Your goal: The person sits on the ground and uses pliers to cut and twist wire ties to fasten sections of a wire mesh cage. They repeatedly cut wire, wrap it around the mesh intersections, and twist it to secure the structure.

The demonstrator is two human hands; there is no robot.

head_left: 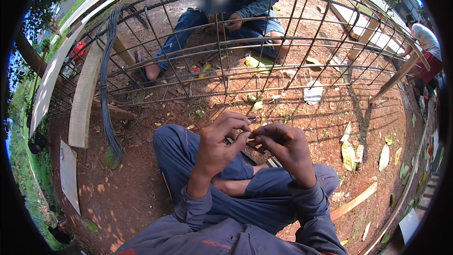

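Observation:
My left hand (218, 142) and my right hand (287, 147) meet fingertip to fingertip above my crossed legs. Both are closed in a pinch, and whatever lies between the fingers is too small to make out. Just beyond them runs a long cage of steel reinforcing bars (292, 38), its stirrups tied along ribbed rods. A thick bundle of thin grey wire (104, 85) hangs over the cage's left part and trails down to the soil. Part of a dark, narrow object (249, 158) shows below my hands, mostly hidden.
Across the cage sits another person (264, 12) with hands together near the bars. Wooden boards (84, 99) stand at the left, and a wooden post (394, 81) props the right. Another person (424, 42) bends at far right. Leaves (348, 156) and a wood strip (355, 201) litter the soil.

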